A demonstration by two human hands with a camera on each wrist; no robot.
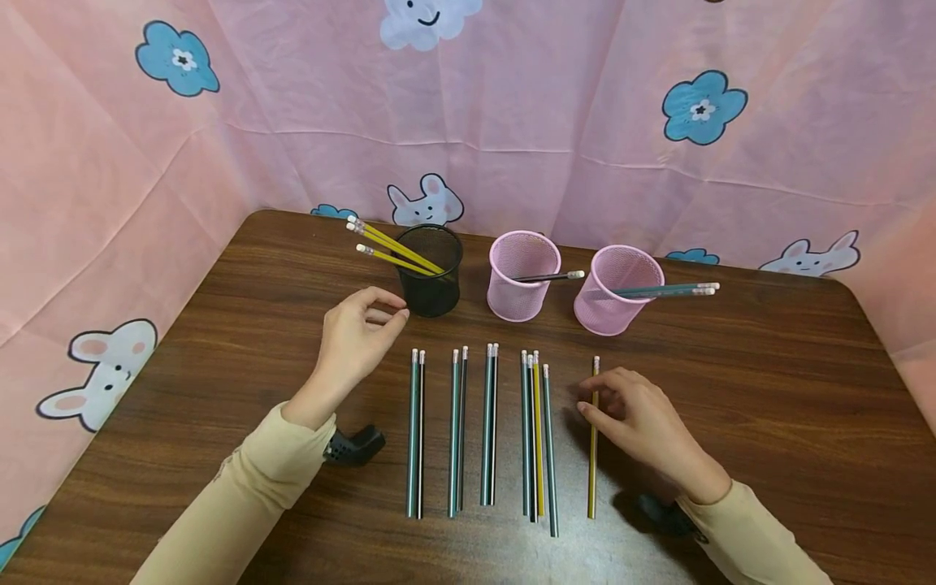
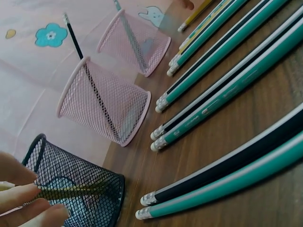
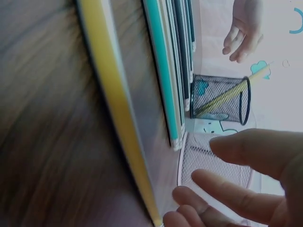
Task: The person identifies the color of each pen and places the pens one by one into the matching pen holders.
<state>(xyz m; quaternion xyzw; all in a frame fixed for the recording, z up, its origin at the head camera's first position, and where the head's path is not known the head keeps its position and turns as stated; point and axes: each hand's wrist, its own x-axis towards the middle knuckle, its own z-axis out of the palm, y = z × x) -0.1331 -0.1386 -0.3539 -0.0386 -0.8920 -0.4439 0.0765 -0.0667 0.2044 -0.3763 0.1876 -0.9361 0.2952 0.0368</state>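
Note:
My left hand (image 1: pixel 357 335) hovers just left of the black mesh cup (image 1: pixel 431 299), fingers loosely bent and holding nothing. Several yellow pencils (image 1: pixel 391 244) lean leftward out of that cup. Over a single yellow pencil (image 1: pixel 593 479) on the table is my right hand (image 1: pixel 647 414). In the right wrist view its thumb (image 3: pixel 255 149) and fingers are spread, with nothing between them. Left of this pencil lie groups of green and black pencils (image 1: pixel 413 439), eraser ends away from me, with one more yellow pencil (image 1: pixel 539 439) among the rightmost group.
A pink mesh cup (image 1: pixel 515 301) in the middle holds a black pencil (image 1: pixel 556 277). The right pink cup (image 1: pixel 603 313) holds green pencils (image 1: pixel 673 290) leaning right. All three cups stand along the back of the brown wooden table (image 1: pixel 790 390), before a patterned pink cloth (image 1: pixel 512 97).

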